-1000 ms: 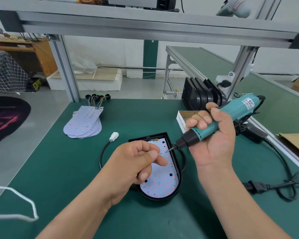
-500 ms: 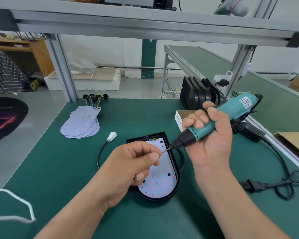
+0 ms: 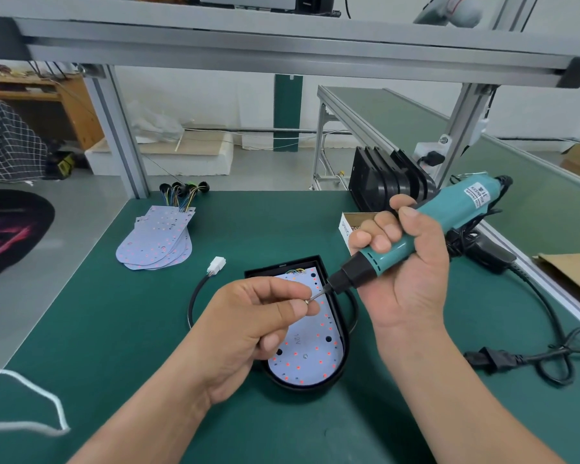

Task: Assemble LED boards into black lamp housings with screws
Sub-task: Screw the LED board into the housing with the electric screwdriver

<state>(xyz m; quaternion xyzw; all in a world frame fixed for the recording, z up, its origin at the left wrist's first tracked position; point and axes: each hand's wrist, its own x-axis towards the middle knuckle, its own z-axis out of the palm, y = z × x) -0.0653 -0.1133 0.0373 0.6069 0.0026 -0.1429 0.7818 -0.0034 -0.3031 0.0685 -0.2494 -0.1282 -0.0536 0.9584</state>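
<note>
A black lamp housing (image 3: 345, 349) lies on the green mat, with a pale LED board (image 3: 310, 353) dotted with red LEDs seated inside it. My left hand (image 3: 262, 326) hovers over the housing and pinches a small screw (image 3: 307, 300) between thumb and forefinger. My right hand (image 3: 406, 272) grips a teal electric screwdriver (image 3: 426, 232), tilted down to the left. Its bit tip touches the screw. One screw head (image 3: 304, 356) sits in the board's lower part.
A pile of spare LED boards (image 3: 158, 242) with wire leads lies at the back left. Black housings (image 3: 385, 179) stand in a row at the back right, beside an open screw box (image 3: 349, 222). A white connector (image 3: 216, 264) on a black cable and the power cord (image 3: 533, 356) trail across the mat.
The screwdriver's bit has stayed against the screw pinched in my left hand. Both hands shifted only slightly over the housing.
</note>
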